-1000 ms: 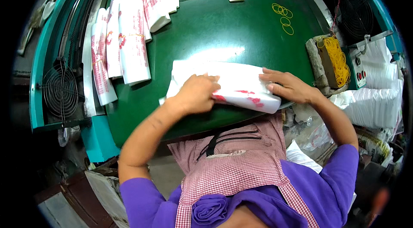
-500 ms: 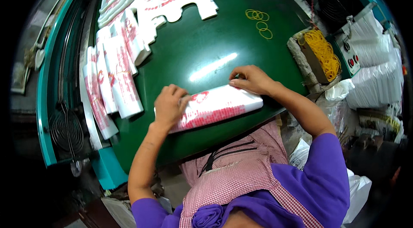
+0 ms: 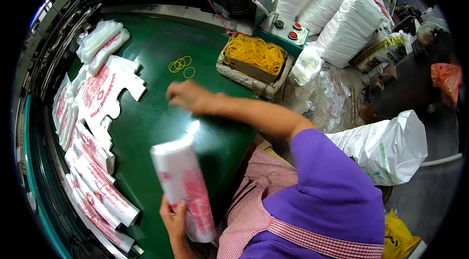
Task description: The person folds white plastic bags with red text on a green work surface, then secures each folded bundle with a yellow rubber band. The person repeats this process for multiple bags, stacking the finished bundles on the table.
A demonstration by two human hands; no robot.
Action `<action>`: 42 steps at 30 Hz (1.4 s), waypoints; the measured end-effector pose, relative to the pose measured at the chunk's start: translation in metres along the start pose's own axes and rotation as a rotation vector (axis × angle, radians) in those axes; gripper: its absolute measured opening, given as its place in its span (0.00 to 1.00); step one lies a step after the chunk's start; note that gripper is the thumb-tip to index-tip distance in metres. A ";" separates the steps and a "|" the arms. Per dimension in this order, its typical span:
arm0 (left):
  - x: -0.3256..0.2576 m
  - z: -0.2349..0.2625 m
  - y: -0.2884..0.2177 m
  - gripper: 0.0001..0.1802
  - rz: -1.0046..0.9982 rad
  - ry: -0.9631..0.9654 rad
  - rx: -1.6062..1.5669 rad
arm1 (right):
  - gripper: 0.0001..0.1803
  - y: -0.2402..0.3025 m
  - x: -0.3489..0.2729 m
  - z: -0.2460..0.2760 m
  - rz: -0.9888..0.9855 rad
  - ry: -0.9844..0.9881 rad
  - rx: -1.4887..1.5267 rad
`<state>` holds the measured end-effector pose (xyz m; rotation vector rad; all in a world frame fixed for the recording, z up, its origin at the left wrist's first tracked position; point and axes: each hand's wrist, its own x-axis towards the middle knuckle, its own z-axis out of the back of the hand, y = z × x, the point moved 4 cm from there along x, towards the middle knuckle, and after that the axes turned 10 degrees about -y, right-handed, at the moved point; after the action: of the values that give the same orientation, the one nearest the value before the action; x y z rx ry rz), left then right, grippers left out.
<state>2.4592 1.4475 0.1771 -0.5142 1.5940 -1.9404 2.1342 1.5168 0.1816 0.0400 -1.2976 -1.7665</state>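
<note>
In my left hand (image 3: 174,220) I grip a folded bundle of white plastic bags (image 3: 176,171) with red print, thumb on its face. It is tilted up off the table near the front edge. My right hand (image 3: 188,97), blurred by motion, is over the table beyond the bundle, fingers curled. A thin yellow trace below its fingertips looks like a rubber band (image 3: 169,104). Just beyond this hand, several loose yellow rubber bands (image 3: 180,64) lie on the green table (image 3: 151,117).
Rolled bag bundles (image 3: 105,195) line the table's left side, with flat printed bags (image 3: 105,90) farther back. A box of yellow rubber bands (image 3: 254,56) stands at the far right edge, beside a control box with buttons (image 3: 286,32). White sacks (image 3: 342,19) stand beyond.
The bundle has been lifted off the table and turned more upright in my left hand. My right hand has left it and moved toward the loose bands. The view has swung right.
</note>
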 end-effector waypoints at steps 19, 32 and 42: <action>0.032 0.061 0.012 0.22 -0.233 -0.143 0.245 | 0.23 0.158 -0.059 -0.042 -0.022 0.672 1.047; 0.046 0.187 0.030 0.27 -0.280 -0.339 1.388 | 0.30 0.009 0.097 -0.250 0.393 0.096 -0.437; 0.045 0.207 0.097 0.24 -0.418 -0.623 1.261 | 0.06 -0.023 0.167 -0.254 0.407 0.169 -0.634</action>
<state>2.5710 1.2495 0.1242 -0.7730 -0.2393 -2.2796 2.1505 1.2176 0.1272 -0.3963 -0.5342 -1.6934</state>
